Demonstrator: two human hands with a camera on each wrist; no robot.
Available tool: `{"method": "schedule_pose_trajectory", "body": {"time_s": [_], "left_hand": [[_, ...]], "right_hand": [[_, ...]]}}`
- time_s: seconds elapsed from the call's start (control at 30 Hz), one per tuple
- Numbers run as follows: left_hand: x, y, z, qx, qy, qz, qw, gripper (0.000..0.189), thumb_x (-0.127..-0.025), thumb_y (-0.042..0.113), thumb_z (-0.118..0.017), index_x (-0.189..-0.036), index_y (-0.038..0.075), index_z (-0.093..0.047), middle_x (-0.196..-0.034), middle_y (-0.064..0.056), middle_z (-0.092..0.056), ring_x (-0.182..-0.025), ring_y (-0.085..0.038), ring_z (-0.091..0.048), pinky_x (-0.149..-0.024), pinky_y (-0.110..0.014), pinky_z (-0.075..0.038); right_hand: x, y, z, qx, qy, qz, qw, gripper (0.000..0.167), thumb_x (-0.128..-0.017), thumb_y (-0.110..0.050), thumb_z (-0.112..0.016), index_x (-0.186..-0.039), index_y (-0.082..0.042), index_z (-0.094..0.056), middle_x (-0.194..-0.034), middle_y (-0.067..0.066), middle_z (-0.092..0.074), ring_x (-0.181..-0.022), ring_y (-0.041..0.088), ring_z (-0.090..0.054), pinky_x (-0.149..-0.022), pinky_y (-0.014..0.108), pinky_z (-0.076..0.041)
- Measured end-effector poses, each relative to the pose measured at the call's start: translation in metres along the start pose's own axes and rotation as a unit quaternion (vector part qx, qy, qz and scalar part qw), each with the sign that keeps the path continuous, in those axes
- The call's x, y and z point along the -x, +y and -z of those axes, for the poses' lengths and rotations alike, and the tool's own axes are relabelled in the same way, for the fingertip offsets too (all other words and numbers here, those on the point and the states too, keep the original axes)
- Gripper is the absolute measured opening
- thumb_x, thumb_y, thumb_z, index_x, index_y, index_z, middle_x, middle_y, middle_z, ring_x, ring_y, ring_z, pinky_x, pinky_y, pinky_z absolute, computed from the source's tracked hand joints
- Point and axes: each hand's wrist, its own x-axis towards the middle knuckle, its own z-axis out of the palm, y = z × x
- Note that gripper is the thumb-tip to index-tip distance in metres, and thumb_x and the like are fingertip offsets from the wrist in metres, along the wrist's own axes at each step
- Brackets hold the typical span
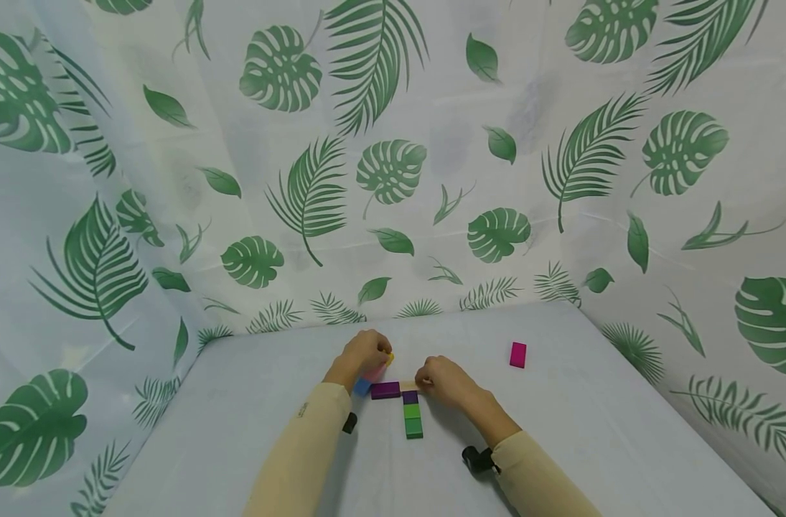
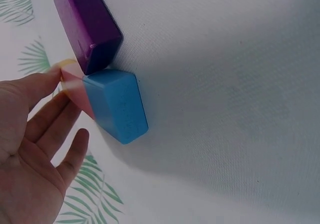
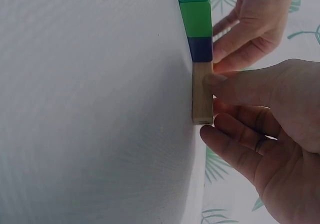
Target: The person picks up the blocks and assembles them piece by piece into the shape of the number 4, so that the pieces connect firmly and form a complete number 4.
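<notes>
My left hand (image 1: 367, 350) pinches a small yellow block (image 1: 390, 358) between thumb and fingers, at the far end of a pink block (image 2: 75, 86). A blue block (image 2: 116, 106) adjoins the pink one on its near side. Beside these lies a long purple block (image 1: 385, 390). With thumb and fingertips, my right hand (image 3: 280, 134) holds a plain wooden block (image 3: 202, 91), which lies in line with the purple one. From the wooden block a column runs toward me: a dark violet block (image 1: 410, 397), a light green block (image 1: 412, 411) and a darker green block (image 1: 414, 429).
A magenta block (image 1: 518, 355) lies apart on the right of the white-covered table (image 1: 599, 416). White cloth (image 1: 431, 165) printed with green leaves hangs behind and at both sides.
</notes>
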Motion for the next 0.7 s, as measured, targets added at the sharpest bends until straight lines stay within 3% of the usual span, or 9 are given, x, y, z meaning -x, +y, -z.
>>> {"method": "schedule_pose_trajectory", "body": {"time_s": [0.7], "left_hand": [[-0.0009,-0.0015,-0.0021,0.002,0.000,0.000,1.0000,0.025,-0.098,0.022,-0.073,-0.121,0.013,-0.077,-0.116,-0.006,-0.074,-0.100,-0.019,-0.066,-0.096,-0.044,-0.055]], "right_hand": [[0.0010,0.0035,-0.0011,0.015,0.027,0.048,0.9984,0.013,-0.087,0.006,-0.073,-0.087,-0.005,-0.079,-0.080,0.002,-0.069,-0.077,0.016,-0.062,-0.075,0.036,-0.054]]}}
